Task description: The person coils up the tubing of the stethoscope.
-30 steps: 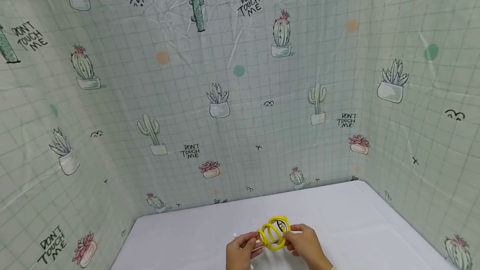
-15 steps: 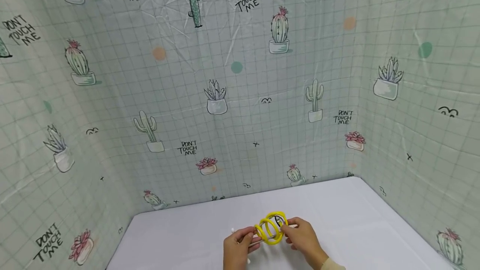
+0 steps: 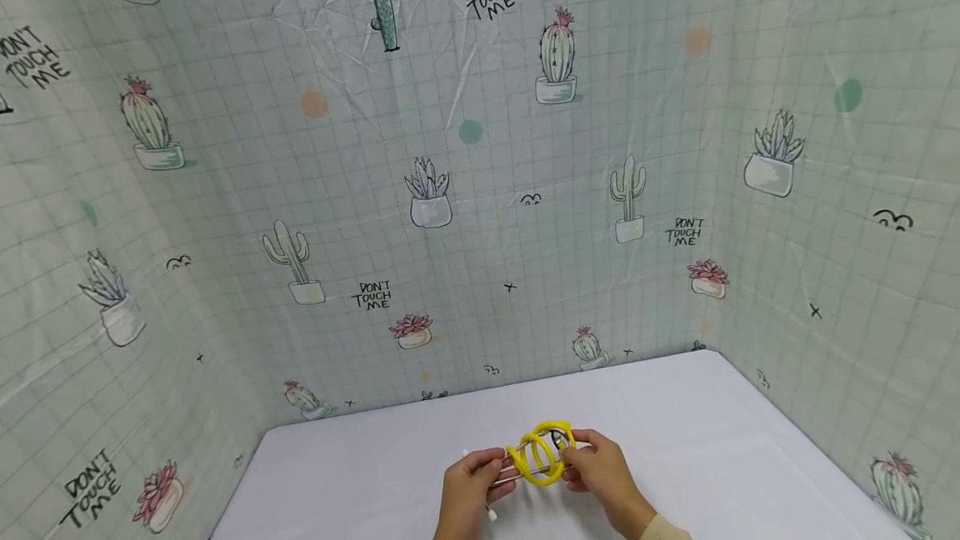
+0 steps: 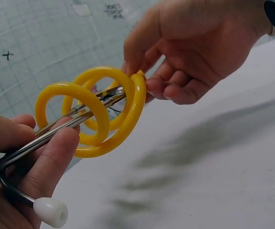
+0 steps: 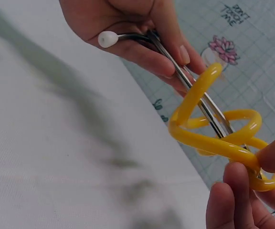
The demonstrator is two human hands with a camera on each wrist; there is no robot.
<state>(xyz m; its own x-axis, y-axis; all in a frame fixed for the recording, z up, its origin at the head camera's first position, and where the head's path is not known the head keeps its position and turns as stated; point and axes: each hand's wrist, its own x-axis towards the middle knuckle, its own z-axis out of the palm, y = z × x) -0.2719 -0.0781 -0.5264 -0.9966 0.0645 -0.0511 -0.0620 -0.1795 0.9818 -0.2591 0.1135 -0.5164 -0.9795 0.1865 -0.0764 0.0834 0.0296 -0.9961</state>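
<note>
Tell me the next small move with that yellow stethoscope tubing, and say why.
Probably have the right hand lay one more loop of the yellow tubing round the metal tubes. The tubing already coils several times about them, the right hand pinches the coil's far end, and the left hand grips the tubes near the white eartip, so the bundle seems steady enough for that.

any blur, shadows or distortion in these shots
Head view: evenly lit, wide-angle bending of the backdrop grid. Left wrist view: yellow tube sharp, soft smeared shadows on the table. Right wrist view: left hand dim, table shadows blurred.
</note>
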